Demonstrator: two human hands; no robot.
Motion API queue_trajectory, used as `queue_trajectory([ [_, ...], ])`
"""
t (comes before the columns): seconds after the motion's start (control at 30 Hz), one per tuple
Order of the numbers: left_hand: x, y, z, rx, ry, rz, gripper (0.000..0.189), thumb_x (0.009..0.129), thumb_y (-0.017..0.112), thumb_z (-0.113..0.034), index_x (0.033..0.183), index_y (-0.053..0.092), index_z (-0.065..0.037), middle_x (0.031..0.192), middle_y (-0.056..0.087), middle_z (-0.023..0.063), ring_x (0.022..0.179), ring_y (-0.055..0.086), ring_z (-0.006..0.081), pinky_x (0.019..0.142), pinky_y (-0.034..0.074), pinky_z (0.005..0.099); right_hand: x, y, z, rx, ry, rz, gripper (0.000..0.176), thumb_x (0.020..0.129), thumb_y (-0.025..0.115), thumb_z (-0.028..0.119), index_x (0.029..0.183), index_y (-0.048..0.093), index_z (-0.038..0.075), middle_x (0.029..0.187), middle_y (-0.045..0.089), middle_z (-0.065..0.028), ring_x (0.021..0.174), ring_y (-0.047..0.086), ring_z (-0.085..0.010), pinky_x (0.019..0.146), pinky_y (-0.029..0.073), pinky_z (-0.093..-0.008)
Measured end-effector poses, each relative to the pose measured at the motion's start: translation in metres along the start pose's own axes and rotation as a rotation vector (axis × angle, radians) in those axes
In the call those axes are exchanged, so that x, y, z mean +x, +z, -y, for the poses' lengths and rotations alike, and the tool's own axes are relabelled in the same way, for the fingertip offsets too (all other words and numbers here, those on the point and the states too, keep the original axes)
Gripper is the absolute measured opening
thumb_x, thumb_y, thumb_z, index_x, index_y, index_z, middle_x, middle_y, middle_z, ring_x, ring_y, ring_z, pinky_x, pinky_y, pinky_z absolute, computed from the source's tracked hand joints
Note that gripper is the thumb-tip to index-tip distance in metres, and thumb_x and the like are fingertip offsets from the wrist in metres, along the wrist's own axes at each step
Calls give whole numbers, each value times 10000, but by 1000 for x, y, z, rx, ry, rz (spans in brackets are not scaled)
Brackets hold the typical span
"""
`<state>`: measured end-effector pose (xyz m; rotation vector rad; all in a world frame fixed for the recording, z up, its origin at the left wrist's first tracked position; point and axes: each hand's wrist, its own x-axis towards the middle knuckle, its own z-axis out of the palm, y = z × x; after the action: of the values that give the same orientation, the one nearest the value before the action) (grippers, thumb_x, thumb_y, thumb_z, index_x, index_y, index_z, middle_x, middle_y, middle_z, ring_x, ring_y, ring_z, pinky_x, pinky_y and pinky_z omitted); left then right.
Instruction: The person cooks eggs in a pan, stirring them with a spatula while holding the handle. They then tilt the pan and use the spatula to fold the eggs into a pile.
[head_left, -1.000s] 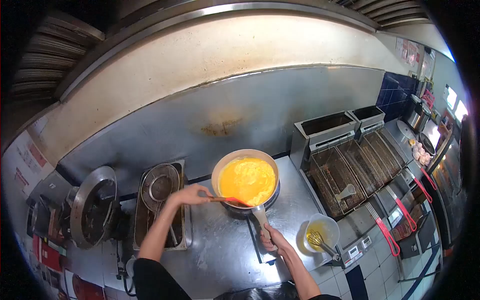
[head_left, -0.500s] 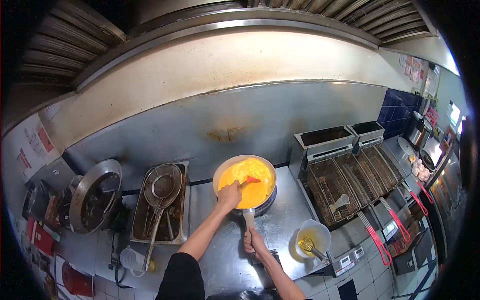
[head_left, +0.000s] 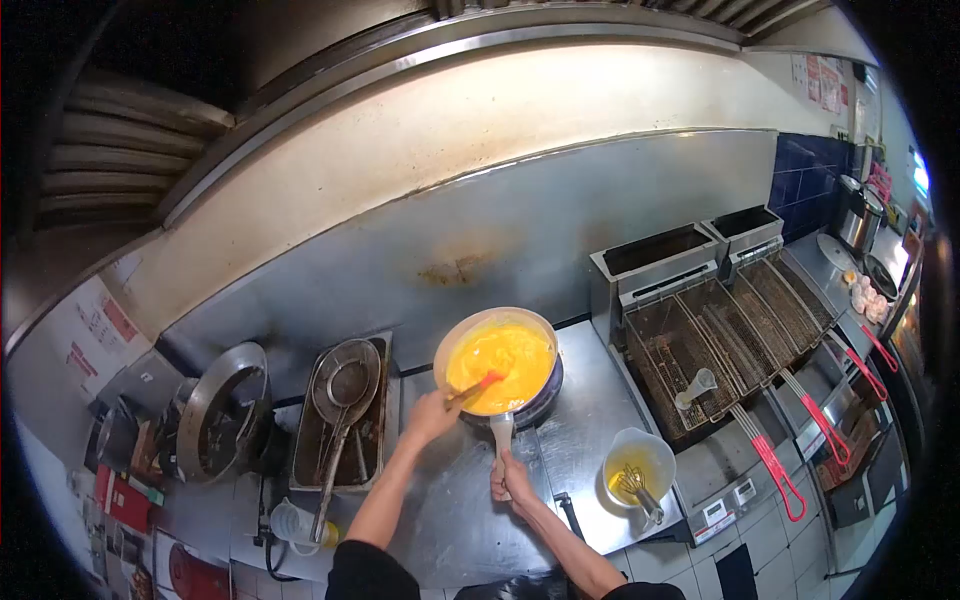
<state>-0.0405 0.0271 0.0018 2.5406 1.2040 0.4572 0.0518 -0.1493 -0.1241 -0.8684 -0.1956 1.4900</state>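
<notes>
A frying pan (head_left: 446,352) sits on the burner, holding loose yellow egg (head_left: 510,350) with paler curds in it. My left hand (head_left: 430,416) is closed around the handle of a spatula (head_left: 490,380), whose red head dips into the egg near the pan's middle. With my right hand (head_left: 511,480) I grip the pan's light handle (head_left: 502,435), which points toward me. To the right, a white plastic jug (head_left: 650,448) contains some yellow liquid and a wire whisk (head_left: 632,482).
A strainer (head_left: 346,382) with a long handle lies across a metal tray (head_left: 384,420) on the left. Farther left stands a large metal pan (head_left: 262,362). Fryer baskets (head_left: 690,350) with red handles (head_left: 775,475) are at right. A clear jug (head_left: 292,522) stands near the front edge.
My left hand and the spatula have moved from over the egg toward the pan's near left rim. The view has tilted and shifted a little. My right hand keeps its hold on the handle.
</notes>
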Motion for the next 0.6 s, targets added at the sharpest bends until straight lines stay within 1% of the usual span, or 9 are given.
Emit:
queue_trajectory([
  [0.1,-4,-27,13,19,-53,126,307,842,663,-321,1091,689,-143,946,708,170,902,676,373,779,522,454,-1,0,1,36,20,9,448,1008,417,525,922,463,88,574,398,-2,412,383,-121,389,354,-303],
  [0.13,0,-35,2,36,-143,140,299,843,660,-319,1090,690,-154,944,710,169,892,685,350,775,524,444,-1,-1,-1,47,27,25,449,1005,421,529,925,466,90,575,398,-2,415,384,-123,393,357,-306],
  [0.17,7,-23,6,32,-147,141,299,843,660,-319,1090,690,-154,944,710,169,892,685,350,775,524,444,0,-2,-1,44,31,23,449,1005,421,529,925,466,90,575,398,-2,415,384,-123,393,357,-306],
  [0.23,22,5,12,-11,-163,-19,299,833,642,-306,1080,690,-145,940,704,200,920,667,392,811,527,473,3,-2,-5,57,42,18,448,999,431,537,937,472,95,575,397,3,416,386,-123,391,350,-303],
  [0.3,18,13,9,-82,-58,-44,297,826,642,-299,1068,693,-134,921,701,206,906,666,402,796,528,475,0,-5,-3,74,45,37,447,1000,430,537,935,475,97,575,396,6,415,386,-121,390,348,-301],
  [0.4,14,-5,11,-122,91,97,295,818,678,-282,1068,701,-128,944,708,196,926,673,389,818,525,455,0,-7,4,93,31,62,444,1003,423,537,939,480,102,575,395,11,414,388,-117,388,342,-293],
  [0.5,21,-34,20,-128,11,169,261,820,678,-228,1052,714,-115,1043,701,178,1017,663,334,876,509,412,-2,-5,0,95,68,64,429,1004,414,539,925,475,121,533,371,37,383,356,-100,351,275,-259],
  [0.57,39,-10,49,-48,92,130,332,847,673,-266,1103,702,-57,1068,708,156,1005,679,286,873,511,381,-4,0,-3,-4,-7,-8,437,1002,416,546,906,482,125,518,352,57,372,339,-89,336,247,-244],
  [0.6,32,-6,37,-129,89,138,274,878,613,-196,1102,677,-51,1069,684,197,1002,663,325,875,507,411,-7,0,-7,12,-78,-12,441,999,425,550,900,494,125,532,369,62,380,349,-82,344,271,-252],
])
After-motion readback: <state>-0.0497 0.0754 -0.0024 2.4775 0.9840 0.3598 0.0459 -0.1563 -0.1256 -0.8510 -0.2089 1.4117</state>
